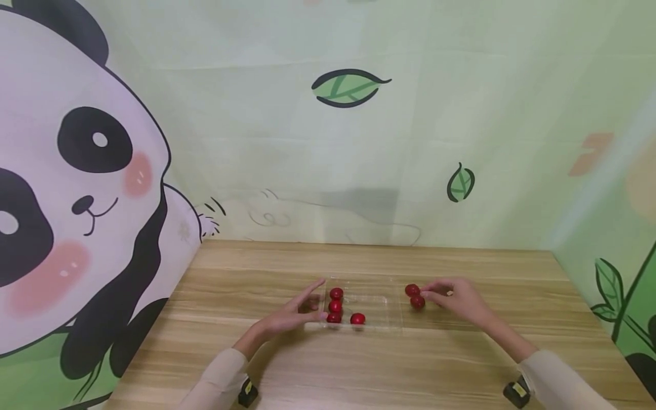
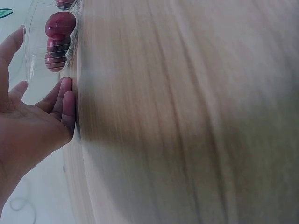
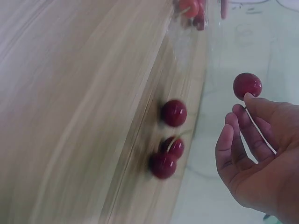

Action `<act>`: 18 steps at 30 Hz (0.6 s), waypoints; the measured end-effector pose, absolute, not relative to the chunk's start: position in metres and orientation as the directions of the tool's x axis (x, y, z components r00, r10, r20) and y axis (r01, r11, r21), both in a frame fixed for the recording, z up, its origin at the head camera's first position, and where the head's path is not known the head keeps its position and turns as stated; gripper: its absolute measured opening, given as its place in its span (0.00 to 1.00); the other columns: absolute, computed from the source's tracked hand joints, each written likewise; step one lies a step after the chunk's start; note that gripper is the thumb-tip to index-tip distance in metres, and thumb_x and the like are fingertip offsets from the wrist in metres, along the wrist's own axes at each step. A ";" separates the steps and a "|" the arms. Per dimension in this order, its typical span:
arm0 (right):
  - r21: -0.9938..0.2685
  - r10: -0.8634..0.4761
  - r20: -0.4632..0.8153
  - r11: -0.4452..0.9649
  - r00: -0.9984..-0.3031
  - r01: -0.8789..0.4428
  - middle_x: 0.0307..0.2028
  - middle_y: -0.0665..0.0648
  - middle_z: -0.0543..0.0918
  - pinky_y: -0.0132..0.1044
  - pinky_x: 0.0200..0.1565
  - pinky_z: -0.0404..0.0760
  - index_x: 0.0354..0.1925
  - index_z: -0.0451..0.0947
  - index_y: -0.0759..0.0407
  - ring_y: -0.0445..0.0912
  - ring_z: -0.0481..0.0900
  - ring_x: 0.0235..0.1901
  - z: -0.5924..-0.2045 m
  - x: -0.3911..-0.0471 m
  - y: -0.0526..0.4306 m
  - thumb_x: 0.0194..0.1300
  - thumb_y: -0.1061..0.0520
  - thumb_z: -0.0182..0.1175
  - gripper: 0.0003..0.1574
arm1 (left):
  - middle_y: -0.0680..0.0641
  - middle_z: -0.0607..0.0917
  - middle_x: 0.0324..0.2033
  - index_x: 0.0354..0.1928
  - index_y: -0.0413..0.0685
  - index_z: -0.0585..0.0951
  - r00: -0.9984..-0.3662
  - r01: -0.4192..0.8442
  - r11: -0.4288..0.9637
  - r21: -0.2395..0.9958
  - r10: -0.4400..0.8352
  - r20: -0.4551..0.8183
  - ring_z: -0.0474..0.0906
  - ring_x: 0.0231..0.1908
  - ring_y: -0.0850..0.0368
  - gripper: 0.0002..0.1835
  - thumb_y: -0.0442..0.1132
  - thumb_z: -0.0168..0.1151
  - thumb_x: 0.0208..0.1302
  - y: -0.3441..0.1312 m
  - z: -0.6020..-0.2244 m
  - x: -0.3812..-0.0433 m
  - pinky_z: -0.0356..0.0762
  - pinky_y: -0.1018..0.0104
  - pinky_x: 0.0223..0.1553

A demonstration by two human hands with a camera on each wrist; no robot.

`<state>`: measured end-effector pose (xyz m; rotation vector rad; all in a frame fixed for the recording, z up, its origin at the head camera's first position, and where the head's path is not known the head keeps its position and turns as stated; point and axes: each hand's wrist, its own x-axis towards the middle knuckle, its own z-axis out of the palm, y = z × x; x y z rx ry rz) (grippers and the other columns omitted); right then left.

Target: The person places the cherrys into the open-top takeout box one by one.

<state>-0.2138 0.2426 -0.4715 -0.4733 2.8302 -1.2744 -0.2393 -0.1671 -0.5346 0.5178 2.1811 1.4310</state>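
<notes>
A clear plastic box lies on the table with a column of red cherries along its left side. One more cherry sits near its front wall. My left hand spans the box's left end, index finger at the back corner and thumb at the front one. To the right of the box, my right hand pinches a dark red cherry at its stem end between thumb and fingers, held up off the table. Below it in the right wrist view lie a single cherry and a touching pair.
The wood-grain table runs back to a printed cloth backdrop with a panda on the left. Black wrist cameras are strapped under both sleeves.
</notes>
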 end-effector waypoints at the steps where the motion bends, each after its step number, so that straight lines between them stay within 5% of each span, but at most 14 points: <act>1: -0.740 -0.279 0.127 0.613 -0.952 -0.278 0.39 0.57 0.91 0.28 0.36 0.81 0.42 0.89 0.60 0.35 0.82 0.35 -0.471 -0.215 0.238 0.67 0.56 0.68 0.09 | 0.38 0.67 0.74 0.82 0.64 0.48 -0.815 0.051 0.383 0.922 0.550 -0.183 0.67 0.70 0.40 0.47 0.50 0.65 0.70 -0.167 -0.535 -0.240 0.63 0.34 0.70; 11: -0.793 -0.377 0.157 0.503 -0.913 -0.344 0.37 0.58 0.90 0.29 0.32 0.82 0.41 0.89 0.59 0.39 0.83 0.31 -0.476 -0.219 0.200 0.67 0.59 0.69 0.06 | 0.38 0.66 0.74 0.82 0.66 0.47 -0.814 0.034 0.387 0.921 0.546 -0.199 0.65 0.70 0.38 0.47 0.50 0.65 0.70 -0.170 -0.536 -0.239 0.62 0.31 0.70; 18: -0.755 -0.438 0.202 0.500 -0.876 -0.425 0.36 0.55 0.91 0.33 0.40 0.85 0.40 0.90 0.57 0.43 0.86 0.36 -0.482 -0.227 0.181 0.66 0.58 0.69 0.06 | 0.39 0.66 0.75 0.82 0.65 0.48 -0.817 0.030 0.391 0.920 0.540 -0.203 0.65 0.71 0.39 0.48 0.51 0.66 0.69 -0.167 -0.537 -0.241 0.62 0.32 0.70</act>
